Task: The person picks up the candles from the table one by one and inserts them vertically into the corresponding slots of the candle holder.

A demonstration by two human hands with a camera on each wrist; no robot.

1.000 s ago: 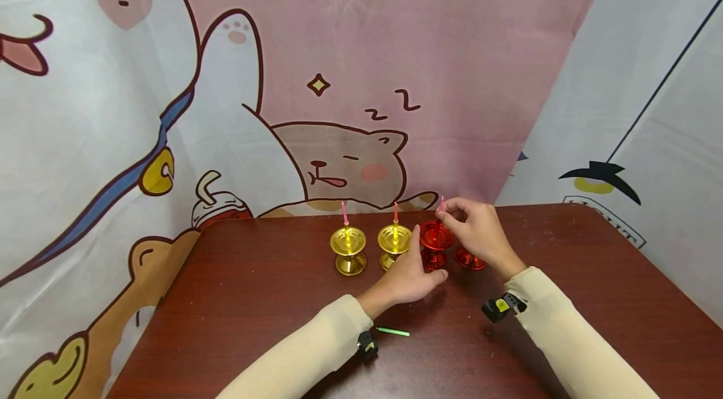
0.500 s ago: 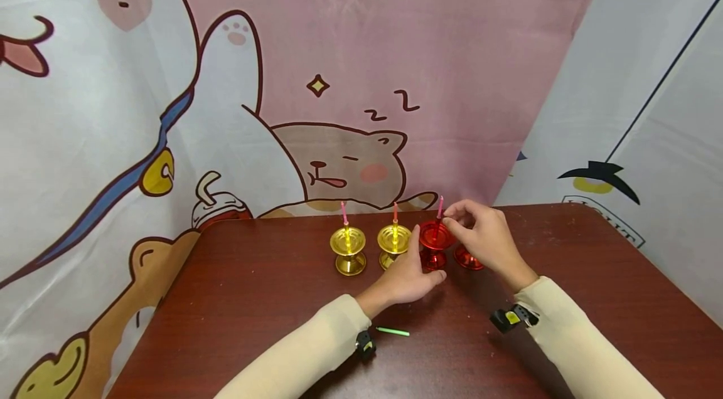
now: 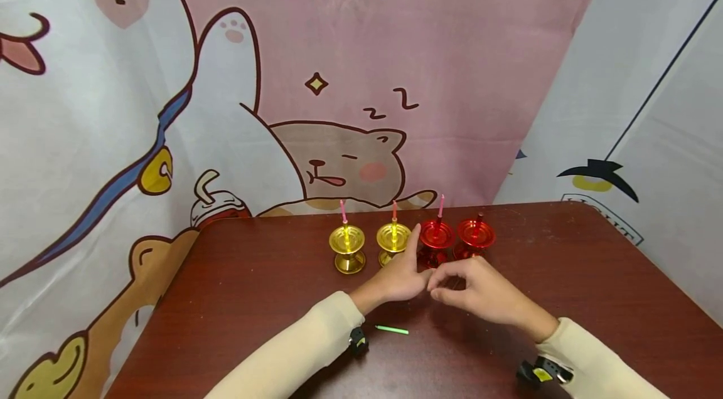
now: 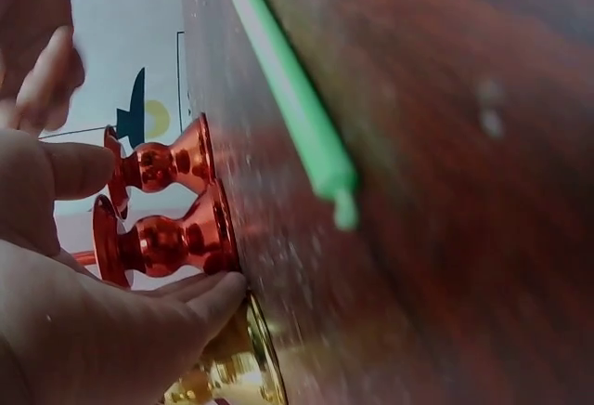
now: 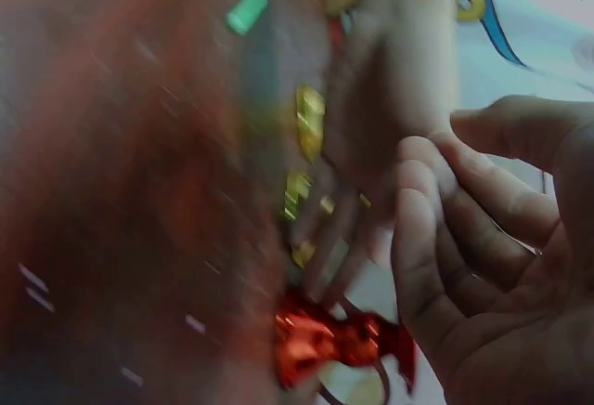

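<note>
In the head view my left hand (image 3: 398, 276) reaches to the near red candle holder (image 3: 437, 236), its fingers fairly straight along the holder's left side and the thumb spread to the right. The left wrist view shows this red candle holder (image 4: 165, 245) between thumb and fingers; firm contact cannot be judged. A pink candle (image 3: 441, 207) stands upright in that holder. My right hand (image 3: 486, 292), loosely bent and holding nothing, is in front of the red holders, close to the left thumb. A green candle (image 3: 392, 329) lies on the table nearer to me.
Two gold candle holders (image 3: 347, 241) stand to the left, one with a pink candle (image 3: 343, 211), the other with an orange-red candle (image 3: 395, 211). Rightmost is a second red candle holder (image 3: 476, 234) with no candle in it. The brown table (image 3: 271, 305) backs onto a printed cloth (image 3: 452, 73).
My right hand has let go of the pink candle and come down toward me, uncovering the rightmost red holder. The left hand has barely shifted.
</note>
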